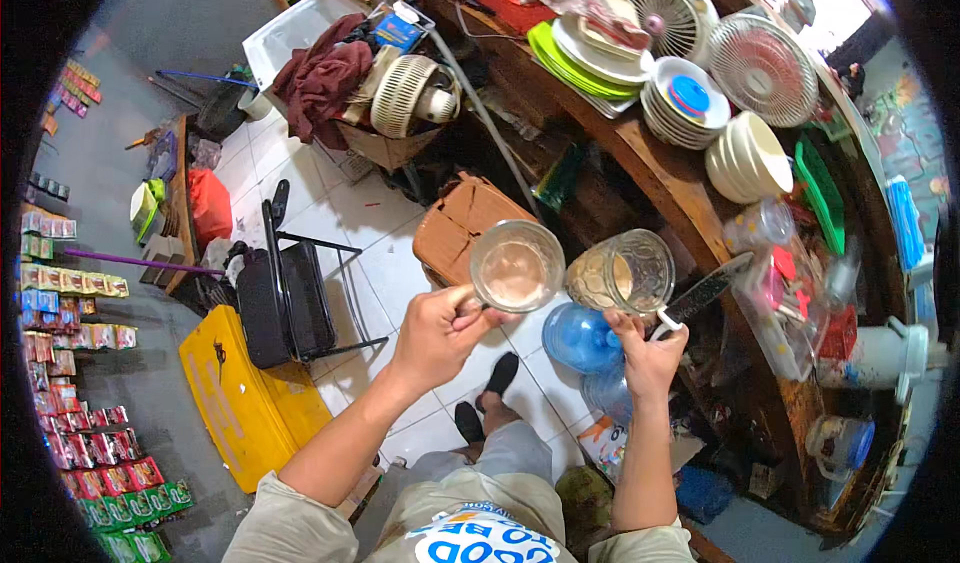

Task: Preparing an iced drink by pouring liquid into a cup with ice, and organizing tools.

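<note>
My left hand (442, 330) grips the handle of a clear glass mug (517, 266) that holds a light brown, milky drink. Close to its right, my right hand (649, 349) has hold of a dimpled glass mug (621, 271), tilted on its side towards the left, with similar brown liquid in it. A white handle or hook shows at the right fingers, beside a dark, long flat thing whose hold I cannot tell. Both mugs are in the air, a small gap apart.
A wooden counter (637, 150) on the right bears stacked plates (600, 53), bowls (748, 158) and fan parts. Below are a brown plastic stool (465, 225) and blue water bottles (577, 338). A black folding chair (289, 300) and a yellow bench (240, 398) stand left.
</note>
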Available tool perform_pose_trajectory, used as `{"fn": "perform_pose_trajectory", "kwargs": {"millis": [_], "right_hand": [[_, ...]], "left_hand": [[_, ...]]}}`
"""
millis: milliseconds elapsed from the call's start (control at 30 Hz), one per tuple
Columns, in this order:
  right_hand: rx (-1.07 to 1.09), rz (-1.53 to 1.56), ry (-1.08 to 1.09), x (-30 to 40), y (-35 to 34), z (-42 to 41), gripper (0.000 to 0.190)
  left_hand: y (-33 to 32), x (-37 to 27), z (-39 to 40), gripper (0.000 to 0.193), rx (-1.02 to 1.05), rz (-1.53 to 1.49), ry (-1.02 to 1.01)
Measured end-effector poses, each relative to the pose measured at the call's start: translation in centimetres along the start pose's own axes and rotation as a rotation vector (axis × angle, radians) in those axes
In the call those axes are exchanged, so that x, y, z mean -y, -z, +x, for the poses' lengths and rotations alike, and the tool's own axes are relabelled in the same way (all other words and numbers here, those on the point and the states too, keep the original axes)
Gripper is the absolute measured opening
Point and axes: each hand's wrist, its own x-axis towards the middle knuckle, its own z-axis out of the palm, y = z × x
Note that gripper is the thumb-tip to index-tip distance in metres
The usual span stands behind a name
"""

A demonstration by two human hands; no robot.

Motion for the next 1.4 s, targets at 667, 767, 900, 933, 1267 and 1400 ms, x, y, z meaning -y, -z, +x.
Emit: {"fn": "perform_pose_trajectory", "kwargs": {"millis": [667, 767, 900, 933, 1267, 1400], "right_hand": [[0.076, 0.019, 0.189, 7.4, -24.2, 29.3, 0.024], [0.052, 0.07, 0.274, 8.5, -25.9, 34.4, 0.026], [0.022, 0.002, 0.138, 10.3, -26.6, 39.4, 0.033], [0.012, -0.002, 0.115, 9.9, -26.8, 40.8, 0.034], [-0.154, 0.092, -0.074, 9.1, -27.3, 48.8, 0.059], [-0.182, -0.029, -0.151, 8.7, -27.1, 50.8, 0.056]], "left_hand": [[18.7, 2.2, 30.7, 0.012, -0.148, -0.161, -0.111], [20.7, 1.3, 37.0, 0.018, -0.126, -0.123, -0.142], [22.5, 0.2, 45.4, 0.023, 0.014, -0.122, -0.183], [22.6, 0.1, 47.4, 0.041, 0.025, -0.178, -0.199], [23.2, -1.3, 60.5, 0.033, 0.361, -0.117, -0.231], [23.2, 0.4, 64.8, 0.061, 0.452, -0.105, -0.141]]}}
